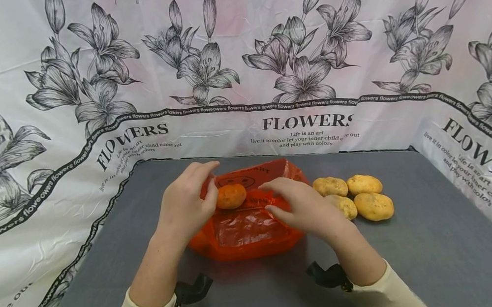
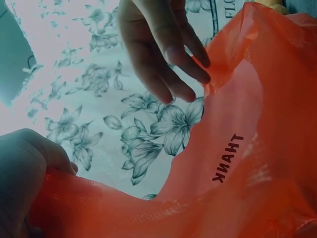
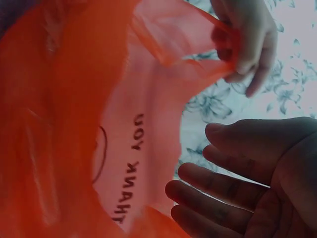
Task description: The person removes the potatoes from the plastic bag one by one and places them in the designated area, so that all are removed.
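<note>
A red plastic bag, printed with a face and lettering, lies on its base with its mouth spread. One potato shows within the bag's mouth, tinted orange. At the bag's left side my left hand pinches a handle loop, seen stretched from the left fingers in the right wrist view. My right hand hovers at the bag's right side, its fingers spread and loosely bent. In the right wrist view that palm holds nothing, with fingertips close to the bag's edge.
Several yellow potatoes lie grouped on the grey table, right of the bag and just beyond my right hand. A white flower-printed cloth hangs behind the table and along both sides.
</note>
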`<action>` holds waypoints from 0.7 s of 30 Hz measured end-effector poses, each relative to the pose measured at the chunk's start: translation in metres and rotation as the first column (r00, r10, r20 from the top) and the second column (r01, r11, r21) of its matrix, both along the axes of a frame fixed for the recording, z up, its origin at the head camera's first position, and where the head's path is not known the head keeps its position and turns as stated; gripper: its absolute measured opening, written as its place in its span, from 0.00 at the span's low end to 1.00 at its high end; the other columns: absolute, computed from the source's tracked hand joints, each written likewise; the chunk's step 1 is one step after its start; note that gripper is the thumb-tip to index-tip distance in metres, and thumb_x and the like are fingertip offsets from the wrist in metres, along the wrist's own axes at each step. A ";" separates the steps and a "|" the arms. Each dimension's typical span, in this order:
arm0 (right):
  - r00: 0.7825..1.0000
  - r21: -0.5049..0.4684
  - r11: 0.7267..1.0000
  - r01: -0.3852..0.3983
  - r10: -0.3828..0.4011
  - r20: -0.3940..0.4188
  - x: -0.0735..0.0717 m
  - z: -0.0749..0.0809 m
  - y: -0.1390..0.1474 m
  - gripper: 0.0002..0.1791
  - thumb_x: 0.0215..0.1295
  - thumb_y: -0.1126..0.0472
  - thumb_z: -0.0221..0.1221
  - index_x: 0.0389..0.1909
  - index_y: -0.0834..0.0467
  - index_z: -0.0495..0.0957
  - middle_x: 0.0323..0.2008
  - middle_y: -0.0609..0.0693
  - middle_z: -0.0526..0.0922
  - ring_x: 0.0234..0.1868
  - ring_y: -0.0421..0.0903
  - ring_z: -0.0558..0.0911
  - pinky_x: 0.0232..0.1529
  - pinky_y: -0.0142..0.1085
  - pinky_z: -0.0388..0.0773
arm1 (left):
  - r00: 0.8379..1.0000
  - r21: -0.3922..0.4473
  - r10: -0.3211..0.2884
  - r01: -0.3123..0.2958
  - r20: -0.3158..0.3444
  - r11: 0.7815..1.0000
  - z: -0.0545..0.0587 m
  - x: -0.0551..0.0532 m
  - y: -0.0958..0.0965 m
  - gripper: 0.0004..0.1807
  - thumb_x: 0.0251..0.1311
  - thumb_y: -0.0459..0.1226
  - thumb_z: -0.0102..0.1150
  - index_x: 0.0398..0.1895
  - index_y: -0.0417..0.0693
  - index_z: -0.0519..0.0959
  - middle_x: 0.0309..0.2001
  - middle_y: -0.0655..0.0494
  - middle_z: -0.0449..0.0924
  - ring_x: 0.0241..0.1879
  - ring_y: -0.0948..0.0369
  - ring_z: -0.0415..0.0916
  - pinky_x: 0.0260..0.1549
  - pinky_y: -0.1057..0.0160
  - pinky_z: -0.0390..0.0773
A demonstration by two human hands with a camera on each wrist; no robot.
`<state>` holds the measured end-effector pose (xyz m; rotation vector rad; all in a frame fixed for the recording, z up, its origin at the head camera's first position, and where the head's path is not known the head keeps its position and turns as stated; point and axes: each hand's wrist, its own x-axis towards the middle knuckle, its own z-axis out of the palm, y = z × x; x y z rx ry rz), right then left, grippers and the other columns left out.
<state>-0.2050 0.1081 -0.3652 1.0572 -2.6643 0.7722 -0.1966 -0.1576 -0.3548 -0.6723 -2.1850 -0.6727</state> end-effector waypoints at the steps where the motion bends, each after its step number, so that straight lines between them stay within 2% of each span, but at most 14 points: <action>1: 1.000 0.008 1.000 -0.002 0.002 0.006 0.000 -0.001 -0.002 0.23 0.67 0.61 0.67 0.63 0.60 0.78 0.58 0.53 0.82 0.55 0.51 0.82 0.55 0.48 0.78 | 1.000 0.001 -0.002 0.002 -0.002 1.000 0.000 0.000 0.000 0.17 0.63 0.28 0.57 0.54 0.42 0.83 0.39 0.52 0.81 0.32 0.58 0.76 0.27 0.58 0.78; 10: 1.000 0.030 0.999 -0.023 0.023 -0.002 -0.001 -0.015 -0.014 0.22 0.66 0.62 0.68 0.61 0.59 0.79 0.56 0.51 0.83 0.56 0.49 0.82 0.57 0.47 0.78 | 0.997 0.019 -0.042 0.043 -0.062 0.999 0.000 0.000 -0.001 0.17 0.62 0.26 0.57 0.54 0.41 0.83 0.39 0.51 0.81 0.33 0.57 0.78 0.27 0.59 0.79; 15: 0.999 0.063 0.998 -0.032 0.031 0.019 -0.001 -0.020 -0.022 0.21 0.66 0.62 0.67 0.60 0.57 0.80 0.56 0.51 0.83 0.57 0.47 0.81 0.57 0.45 0.78 | 0.991 0.019 -0.065 0.068 -0.113 0.998 0.000 -0.001 0.000 0.17 0.61 0.26 0.58 0.53 0.39 0.83 0.39 0.50 0.81 0.34 0.56 0.79 0.28 0.58 0.80; 21: 0.999 0.076 0.996 -0.040 0.037 0.034 -0.002 -0.025 -0.026 0.21 0.67 0.61 0.67 0.60 0.56 0.80 0.56 0.50 0.83 0.58 0.46 0.80 0.59 0.44 0.77 | 0.986 0.019 -0.078 0.082 -0.144 0.996 0.002 0.001 0.000 0.16 0.61 0.26 0.58 0.52 0.39 0.83 0.39 0.50 0.81 0.34 0.57 0.80 0.29 0.58 0.81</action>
